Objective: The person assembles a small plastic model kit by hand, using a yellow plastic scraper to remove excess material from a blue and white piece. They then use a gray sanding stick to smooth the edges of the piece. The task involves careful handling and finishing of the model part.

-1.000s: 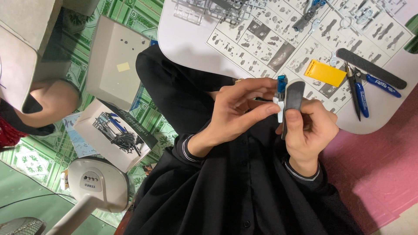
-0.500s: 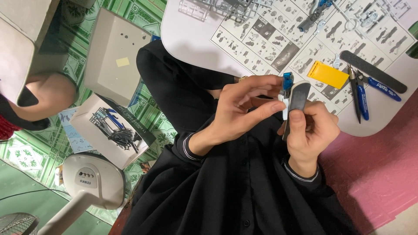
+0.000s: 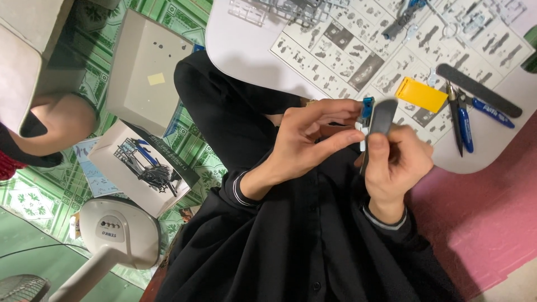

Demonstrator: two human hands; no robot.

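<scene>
My left hand [image 3: 313, 140] pinches a small blue and white plastic model part [image 3: 366, 109] between thumb and fingers. My right hand [image 3: 394, 162] grips a dark grey sanding stick [image 3: 380, 120], held upright with its flat face against the part. Both hands meet above my lap, just in front of the edge of the white round table [image 3: 251, 50]. My sleeves and shirt are black.
On the table lie a printed instruction sheet [image 3: 335, 45], a yellow flat piece [image 3: 420, 94], blue-handled nippers [image 3: 463, 120], a black file [image 3: 478, 89], a blue-handled tool [image 3: 493, 113] and clear plastic runners [image 3: 246, 11]. On the green floor are a model kit box [image 3: 142, 168], a white box [image 3: 142, 72] and a fan base [image 3: 117, 232]. Another person's knee [image 3: 53, 123] is at left.
The view has shifted slightly. My hands stay together on the part, and the sanding stick has moved a little against it.
</scene>
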